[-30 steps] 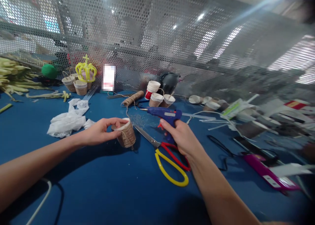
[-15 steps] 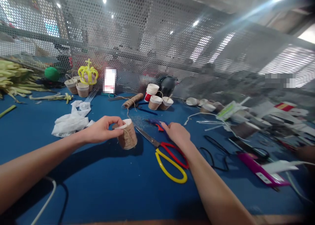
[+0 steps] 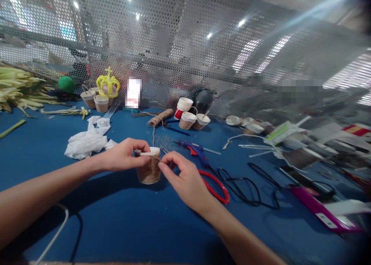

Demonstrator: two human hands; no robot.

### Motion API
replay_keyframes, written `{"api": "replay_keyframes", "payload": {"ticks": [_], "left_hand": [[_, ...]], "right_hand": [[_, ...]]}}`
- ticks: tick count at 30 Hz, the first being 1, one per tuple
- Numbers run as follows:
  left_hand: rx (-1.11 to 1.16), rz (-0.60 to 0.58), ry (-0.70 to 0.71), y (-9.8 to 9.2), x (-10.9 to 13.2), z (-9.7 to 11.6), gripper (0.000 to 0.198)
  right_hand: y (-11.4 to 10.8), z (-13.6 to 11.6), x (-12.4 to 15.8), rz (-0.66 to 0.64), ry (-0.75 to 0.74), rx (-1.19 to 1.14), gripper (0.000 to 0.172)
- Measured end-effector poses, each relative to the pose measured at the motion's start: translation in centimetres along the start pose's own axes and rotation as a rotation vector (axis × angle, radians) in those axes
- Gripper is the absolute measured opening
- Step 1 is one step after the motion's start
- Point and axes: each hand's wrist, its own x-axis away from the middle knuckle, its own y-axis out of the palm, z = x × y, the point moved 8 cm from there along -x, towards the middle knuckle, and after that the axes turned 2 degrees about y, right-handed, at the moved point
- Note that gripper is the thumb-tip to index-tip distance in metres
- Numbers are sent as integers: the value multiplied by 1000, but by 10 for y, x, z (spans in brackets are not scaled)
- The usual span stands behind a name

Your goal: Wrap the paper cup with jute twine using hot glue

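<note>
Your left hand point(image 3: 129, 155) pinches the cup point(image 3: 148, 174), likely steadying it for your right hand point(image 3: 188, 181)—just beside, seemingly pinching twine point(image 3: 154, 136).

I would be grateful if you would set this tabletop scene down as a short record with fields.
Left hand: holding a brown-wrapped cup by its white rim
Right hand: fingertips at the cup's right side, near the rim; whether they pinch anything is unclear
Blue glue gun: lying on the blue table, beyond the right hand
Red-handled scissors: mostly hidden by the right hand
Twine roll: beyond the cup
Farther left: crumpled white material, yellow crown ornament
</note>
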Motion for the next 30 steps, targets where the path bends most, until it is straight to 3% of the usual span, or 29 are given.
{"api": "replay_keyframes", "payload": {"ticks": [4, 7, 17, 30], "left_hand": [[-3, -81, 29, 8, 1, 0, 12], [23, -141, 41, 14, 2, 0, 11], [58, -201, 50, 18, 3, -2, 17], [265, -271, 20, 23, 5, -6, 20]], "right_hand": [[-2, 13, 3, -83, 144, -205, 8], [-5, 17, 5, -81, 187, -230, 12], [-10, 25, 7, -100, 166, -181, 17], [-8, 27, 6, -145, 208, -185, 15]]}}
